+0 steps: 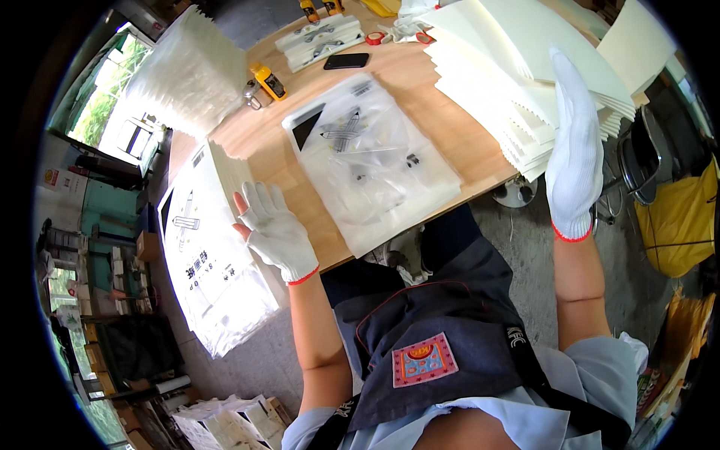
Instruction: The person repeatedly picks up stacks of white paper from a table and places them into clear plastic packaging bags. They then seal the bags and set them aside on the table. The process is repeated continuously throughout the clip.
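My left hand (277,236), in a white knit glove with bare thumb and finger tips, is open. It is beside a stack of packaged paper pads (225,289) in clear plastic at the table's left edge; whether it touches them I cannot tell. On the right, my gloved right hand (576,161) is open, its fingers stretched out along the edge of fanned stacks of cream paper sheets (487,75). Between the hands, clear printed plastic bags (390,161) lie piled on the wooden table (480,154), with a pencil drawing showing on top.
A tall block of plastic-wrapped white sheets (187,79) stands at the far left. Behind the bags are a yellow bottle (268,82), a black phone (346,61), a red tape roll (374,37) and another printed package (321,41). A chair (641,154) and a yellow sack (679,221) stand at right.
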A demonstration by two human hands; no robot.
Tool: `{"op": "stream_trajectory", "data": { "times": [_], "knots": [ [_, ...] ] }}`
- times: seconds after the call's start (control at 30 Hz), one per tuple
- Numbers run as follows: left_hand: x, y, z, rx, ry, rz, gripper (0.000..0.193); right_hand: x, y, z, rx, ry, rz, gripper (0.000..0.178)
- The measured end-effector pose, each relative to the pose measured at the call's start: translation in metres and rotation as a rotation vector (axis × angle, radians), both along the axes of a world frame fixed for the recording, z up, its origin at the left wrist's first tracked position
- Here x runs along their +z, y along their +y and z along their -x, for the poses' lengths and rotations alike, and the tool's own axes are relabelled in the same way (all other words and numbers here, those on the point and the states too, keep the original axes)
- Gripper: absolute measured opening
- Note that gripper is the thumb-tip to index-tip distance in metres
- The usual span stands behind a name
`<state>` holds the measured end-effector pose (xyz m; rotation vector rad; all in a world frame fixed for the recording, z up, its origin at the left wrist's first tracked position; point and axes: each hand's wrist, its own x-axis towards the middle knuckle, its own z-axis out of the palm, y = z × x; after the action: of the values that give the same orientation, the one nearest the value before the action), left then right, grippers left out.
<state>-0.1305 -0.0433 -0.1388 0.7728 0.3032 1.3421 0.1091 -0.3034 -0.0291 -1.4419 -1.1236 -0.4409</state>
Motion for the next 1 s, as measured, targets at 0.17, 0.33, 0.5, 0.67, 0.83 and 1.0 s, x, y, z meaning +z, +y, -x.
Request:
{"op": "stream_trajectory", "data": {
  "times": [0.17,0.33,0.5,0.67,0.83,1.0],
  "knots": [
    [-0.002,0.015,0.011,0.012,-0.042,-0.021,0.059,0.009,0.011,-0.001,0.051,0.079,-0.122,0.056],
    [0.013,0.039,0.025,0.057,-0.143,-0.015,0.058,0.03,0.048,0.007,0.167,0.062,-0.209,0.059],
    [0.006,0.036,0.035,0.08,-0.105,0.017,0.059,0.022,0.073,0.025,0.163,0.093,-0.066,0.065],
    [0.023,0.009,0.06,0.046,-0.24,0.089,0.064,0.021,0.094,0.038,0.275,0.121,-0.046,0.071],
    [0.072,-0.04,0.124,0.07,-0.404,0.008,0.073,0.093,0.14,0.062,0.411,-0.18,-0.182,0.073],
    [0.058,-0.049,0.206,0.349,-0.467,0.032,0.07,0.116,0.194,0.124,0.559,-0.37,-0.19,0.076]
  ]
}}
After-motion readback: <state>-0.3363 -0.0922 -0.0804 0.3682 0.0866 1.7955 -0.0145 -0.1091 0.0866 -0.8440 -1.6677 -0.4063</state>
